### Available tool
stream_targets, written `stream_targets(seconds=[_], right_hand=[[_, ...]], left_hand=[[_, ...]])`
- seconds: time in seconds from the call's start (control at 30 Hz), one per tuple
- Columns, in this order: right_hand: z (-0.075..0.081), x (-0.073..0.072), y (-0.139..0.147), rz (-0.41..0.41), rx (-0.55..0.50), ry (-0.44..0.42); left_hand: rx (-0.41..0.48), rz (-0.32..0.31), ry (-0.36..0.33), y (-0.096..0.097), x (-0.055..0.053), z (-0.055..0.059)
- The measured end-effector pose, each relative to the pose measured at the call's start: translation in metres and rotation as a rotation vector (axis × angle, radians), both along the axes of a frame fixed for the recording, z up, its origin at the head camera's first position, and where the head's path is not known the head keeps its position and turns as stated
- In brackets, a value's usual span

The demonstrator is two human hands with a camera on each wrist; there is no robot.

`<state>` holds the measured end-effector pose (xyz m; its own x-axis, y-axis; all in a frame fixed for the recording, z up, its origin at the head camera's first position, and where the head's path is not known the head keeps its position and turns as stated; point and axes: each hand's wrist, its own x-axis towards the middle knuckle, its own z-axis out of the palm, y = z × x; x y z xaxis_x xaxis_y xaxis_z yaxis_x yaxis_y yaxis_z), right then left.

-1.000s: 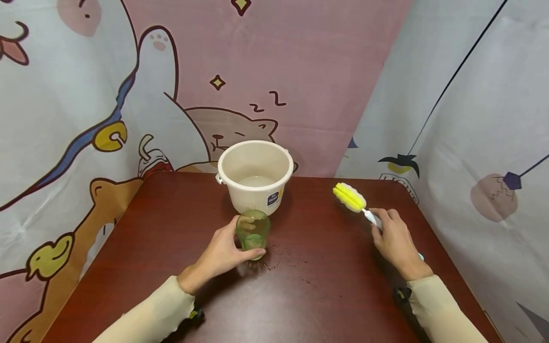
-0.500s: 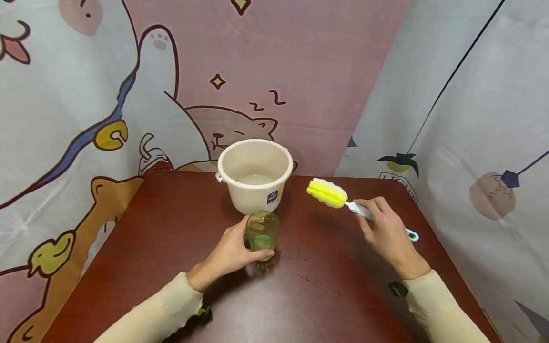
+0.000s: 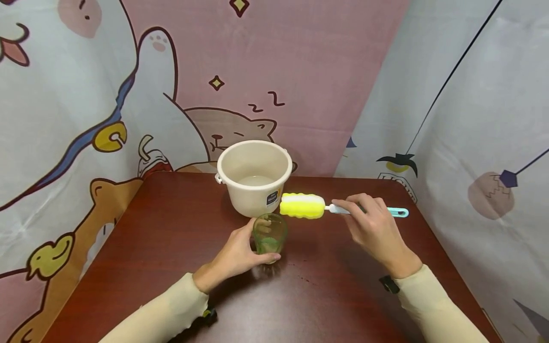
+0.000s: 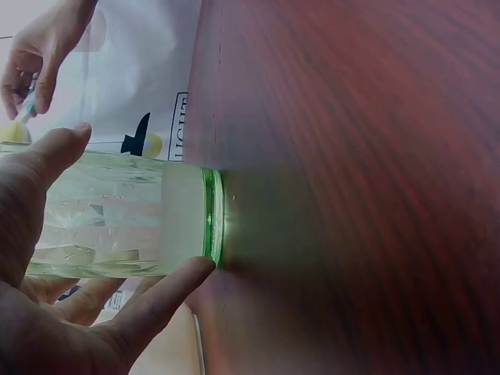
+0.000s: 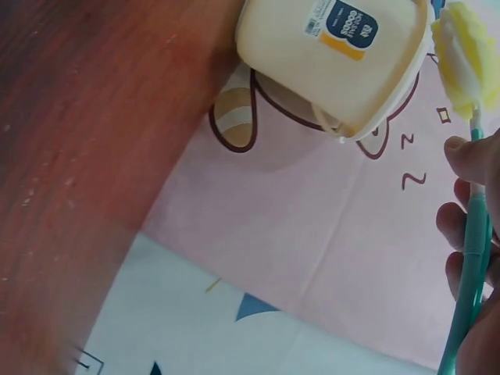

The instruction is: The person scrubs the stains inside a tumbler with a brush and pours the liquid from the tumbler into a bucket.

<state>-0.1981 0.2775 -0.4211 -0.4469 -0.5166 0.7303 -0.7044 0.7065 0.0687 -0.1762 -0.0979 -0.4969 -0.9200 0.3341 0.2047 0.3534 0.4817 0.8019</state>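
My left hand [image 3: 236, 255] holds a green see-through glass [image 3: 270, 233] upright, thumb on the near side and fingers round the far side. In the left wrist view the base of the glass [image 4: 187, 219] is close over the tabletop. My right hand [image 3: 373, 228] grips the teal-and-white handle of a sponge bottle brush [image 3: 302, 206]. The brush lies level in the air, its yellow and white head pointing left, above and just right of the glass's rim. In the right wrist view my fingers curl round the brush's teal handle [image 5: 475, 234].
Behind the glass stands a cream bucket [image 3: 253, 200] with a dark label and what looks like water at its bottom. Water drops dot the dark red-brown table [image 3: 326, 305]. A cartoon-print cloth [image 3: 326, 85] hangs along the back and sides.
My right hand has lifted the brush and swung it left, turning it level toward the glass. My left hand has moved the glass slightly to the right. The bucket has stayed put.
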Motion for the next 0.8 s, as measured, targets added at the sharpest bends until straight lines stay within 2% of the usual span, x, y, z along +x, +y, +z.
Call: stream_targets(seconds=[0.2, 0.43, 0.63, 0.8], right_hand=[[0.013, 0.004, -0.011, 0.066, 0.052, 0.069], [0.026, 0.004, -0.021, 0.119, 0.145, 0.129], [0.049, 0.004, -0.035, 0.132, 0.271, 0.184], [0.068, 0.003, -0.05, 0.164, 0.36, 0.185]], left_hand=[[-0.002, -0.026, -0.005, 0.002, 0.0, 0.001], [0.011, -0.007, -0.006, 0.001, 0.002, 0.001], [0.022, -0.007, 0.008, 0.002, 0.002, 0.002], [0.018, -0.004, 0.019, 0.002, 0.003, 0.002]])
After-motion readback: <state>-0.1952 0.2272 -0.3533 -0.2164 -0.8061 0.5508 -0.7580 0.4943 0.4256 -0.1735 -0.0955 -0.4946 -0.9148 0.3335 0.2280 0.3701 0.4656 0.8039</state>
